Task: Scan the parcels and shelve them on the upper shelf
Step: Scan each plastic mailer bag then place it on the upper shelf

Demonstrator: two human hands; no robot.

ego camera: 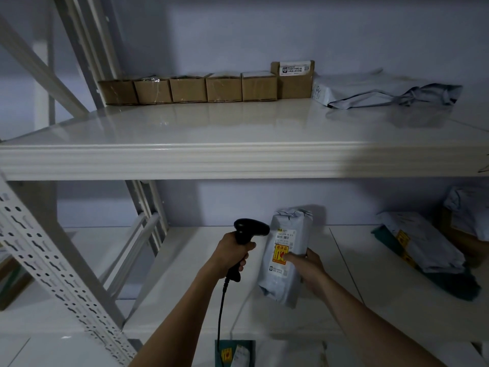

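My left hand [232,254] grips the handle of a black barcode scanner [250,229], its head aimed right at a grey plastic-wrapped parcel [284,276]. My right hand [307,263] holds that parcel upright above the lower shelf [185,287], thumb on its yellow and red sticker. A white label sits near the parcel's top, close to the scanner's nose. The upper shelf [211,131] carries a row of several brown cardboard boxes [223,88] at the back and a flat grey mailer bag [375,88] at the right.
More grey and green mailer parcels [420,247] lie heaped at the right of the lower shelf. The scanner's black cable [219,319] hangs down to another parcel [234,353] at the bottom edge. White perforated rack uprights [53,266] stand at the left.
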